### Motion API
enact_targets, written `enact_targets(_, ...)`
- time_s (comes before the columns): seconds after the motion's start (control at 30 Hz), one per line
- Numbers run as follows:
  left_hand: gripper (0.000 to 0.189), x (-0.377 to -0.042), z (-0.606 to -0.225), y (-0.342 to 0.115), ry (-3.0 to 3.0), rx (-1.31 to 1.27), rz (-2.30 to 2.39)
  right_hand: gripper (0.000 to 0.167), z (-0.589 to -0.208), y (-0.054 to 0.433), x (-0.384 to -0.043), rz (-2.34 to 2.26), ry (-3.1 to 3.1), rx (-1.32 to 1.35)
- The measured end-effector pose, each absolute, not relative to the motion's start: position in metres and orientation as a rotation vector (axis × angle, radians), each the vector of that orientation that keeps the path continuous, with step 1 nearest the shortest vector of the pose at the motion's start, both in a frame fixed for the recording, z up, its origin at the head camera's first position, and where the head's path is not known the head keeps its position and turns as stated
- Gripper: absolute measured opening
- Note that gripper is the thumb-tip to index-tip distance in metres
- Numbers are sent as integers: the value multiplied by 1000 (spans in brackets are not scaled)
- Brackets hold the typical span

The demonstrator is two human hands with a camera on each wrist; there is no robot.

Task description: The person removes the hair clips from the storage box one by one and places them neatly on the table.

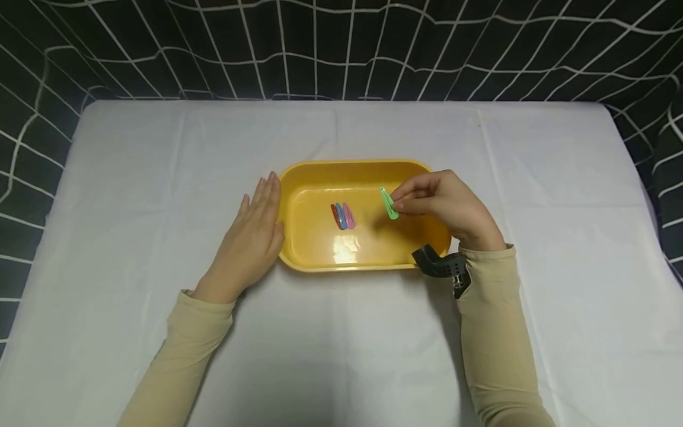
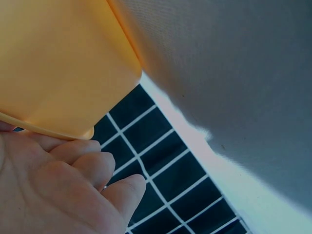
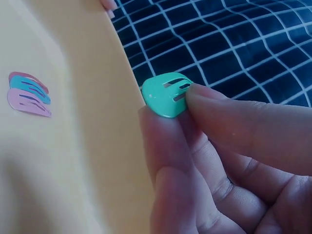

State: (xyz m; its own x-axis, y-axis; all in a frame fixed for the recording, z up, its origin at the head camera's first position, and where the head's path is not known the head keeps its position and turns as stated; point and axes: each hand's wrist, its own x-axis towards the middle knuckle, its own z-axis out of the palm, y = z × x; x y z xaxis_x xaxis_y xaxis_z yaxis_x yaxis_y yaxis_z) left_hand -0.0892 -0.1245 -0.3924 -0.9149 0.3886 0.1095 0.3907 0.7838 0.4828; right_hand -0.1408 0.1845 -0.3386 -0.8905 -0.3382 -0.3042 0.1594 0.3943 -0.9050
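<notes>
My right hand (image 1: pixel 445 204) pinches a green snap hair clip (image 1: pixel 389 204) between thumb and forefinger, over the right half of a yellow tray (image 1: pixel 309 255). In the right wrist view the green clip (image 3: pixel 168 95) shows its slotted side. Three more hair clips lie side by side on the tray's floor: a red clip (image 1: pixel 335 217), a blue clip (image 1: pixel 341 216) and a pink clip (image 1: pixel 349 216). My left hand (image 1: pixel 251 243) rests with straight fingers against the tray's left end. In the left wrist view its fingers (image 2: pixel 92 168) lie at the tray's rim (image 2: pixel 53 134).
The tray stands on a table with a white cloth (image 1: pixel 160 178). Dark fabric with a white grid (image 1: pixel 331 47) hangs behind the table and at both sides. A black strap (image 1: pixel 440 264) sticks out from the right wrist over the tray's near rim.
</notes>
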Motion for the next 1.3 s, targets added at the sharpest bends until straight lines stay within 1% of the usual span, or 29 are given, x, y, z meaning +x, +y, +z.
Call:
enact_targets(0.3, 60, -89, -394, -125, -2946, -656, -814, 10, -338, 191, -140, -1576, 2215, -129)
enact_targets(0.53, 60, -90, -395, -125, -2937, -658, -820, 8, -339, 195, -141, -1599, 2225, -87)
enact_targets(0.97, 59, -89, -395, -125, -2932, -660, -818, 14, -337, 205, -141, -1699, 2169, -99)
enact_targets(1.3, 59, -89, -395, -124, -2942, -653, -818, 12, -334, 214, -141, -1725, 2167, -79)
